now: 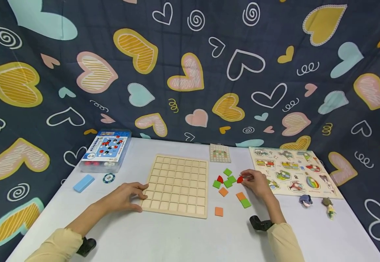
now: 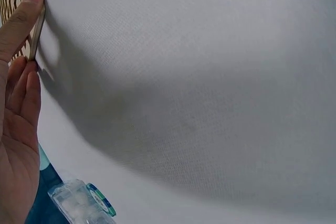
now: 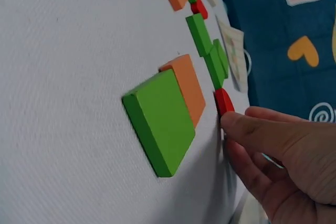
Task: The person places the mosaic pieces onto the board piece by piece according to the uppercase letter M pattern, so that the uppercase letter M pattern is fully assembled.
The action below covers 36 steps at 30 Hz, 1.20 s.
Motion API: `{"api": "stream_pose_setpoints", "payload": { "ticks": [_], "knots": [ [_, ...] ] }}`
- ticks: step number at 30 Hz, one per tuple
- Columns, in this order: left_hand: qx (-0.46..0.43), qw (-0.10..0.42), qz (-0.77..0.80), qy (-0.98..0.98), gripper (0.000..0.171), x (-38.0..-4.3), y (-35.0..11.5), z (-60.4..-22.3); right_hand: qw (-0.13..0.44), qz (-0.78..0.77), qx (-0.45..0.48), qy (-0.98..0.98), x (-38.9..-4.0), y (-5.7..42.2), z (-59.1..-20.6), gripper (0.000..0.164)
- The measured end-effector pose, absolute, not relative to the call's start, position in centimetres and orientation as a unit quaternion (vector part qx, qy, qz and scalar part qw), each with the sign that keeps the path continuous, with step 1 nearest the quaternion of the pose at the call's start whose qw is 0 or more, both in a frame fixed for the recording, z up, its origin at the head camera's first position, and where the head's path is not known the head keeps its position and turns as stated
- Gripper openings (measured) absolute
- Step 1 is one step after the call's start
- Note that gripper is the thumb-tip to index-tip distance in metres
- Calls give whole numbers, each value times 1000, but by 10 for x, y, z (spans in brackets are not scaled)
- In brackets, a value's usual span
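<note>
A wooden grid board (image 1: 176, 185) of square cells lies on the white table. My left hand (image 1: 124, 198) holds its left edge, with thumb and fingers bent against the rim; in the left wrist view the thumb (image 2: 21, 19) lies over that rim. To the right of the board, my right hand (image 1: 256, 182) pinches a red quarter-round piece (image 1: 240, 179) between thumb and fingertips. Near it lie several green square tiles (image 1: 227, 183), another red piece (image 1: 220, 179) and orange tiles (image 1: 223, 191). A green tile (image 3: 160, 121) touches an orange one (image 3: 190, 90).
A small pattern card (image 1: 220, 153) lies behind the tiles. On the right are a picture puzzle board (image 1: 288, 165) and two small figures, one blue-grey (image 1: 306, 200). At left stand a clear boxed set (image 1: 106, 151), a blue block (image 1: 83, 183) and a round chip (image 1: 109, 178).
</note>
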<state>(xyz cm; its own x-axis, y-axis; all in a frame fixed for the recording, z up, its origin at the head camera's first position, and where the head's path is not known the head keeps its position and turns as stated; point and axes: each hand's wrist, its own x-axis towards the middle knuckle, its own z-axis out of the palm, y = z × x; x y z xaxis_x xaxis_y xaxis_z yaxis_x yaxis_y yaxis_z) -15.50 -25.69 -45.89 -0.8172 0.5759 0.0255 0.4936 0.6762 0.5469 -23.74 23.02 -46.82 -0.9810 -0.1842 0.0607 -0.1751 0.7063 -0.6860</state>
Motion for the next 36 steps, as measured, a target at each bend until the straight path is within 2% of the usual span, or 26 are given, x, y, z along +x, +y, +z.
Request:
{"api": "stream_pose_setpoints", "payload": {
  "ticks": [17, 24, 32, 36],
  "knots": [
    [306, 47, 276, 910, 39, -156, -259, -464, 12, -439, -76, 895, -233, 214, -461, 33],
    [305, 47, 285, 907, 38, -155, -258, -463, 38, -443, -75, 892, -245, 190, -466, 27],
    [313, 27, 288, 905, 36, -156, -258, -466, 55, -480, -117, 868, -252, 154, -461, 29],
    [305, 41, 286, 907, 38, -156, -258, -464, 65, -491, -140, 857, -254, 133, -464, 30]
  ]
}}
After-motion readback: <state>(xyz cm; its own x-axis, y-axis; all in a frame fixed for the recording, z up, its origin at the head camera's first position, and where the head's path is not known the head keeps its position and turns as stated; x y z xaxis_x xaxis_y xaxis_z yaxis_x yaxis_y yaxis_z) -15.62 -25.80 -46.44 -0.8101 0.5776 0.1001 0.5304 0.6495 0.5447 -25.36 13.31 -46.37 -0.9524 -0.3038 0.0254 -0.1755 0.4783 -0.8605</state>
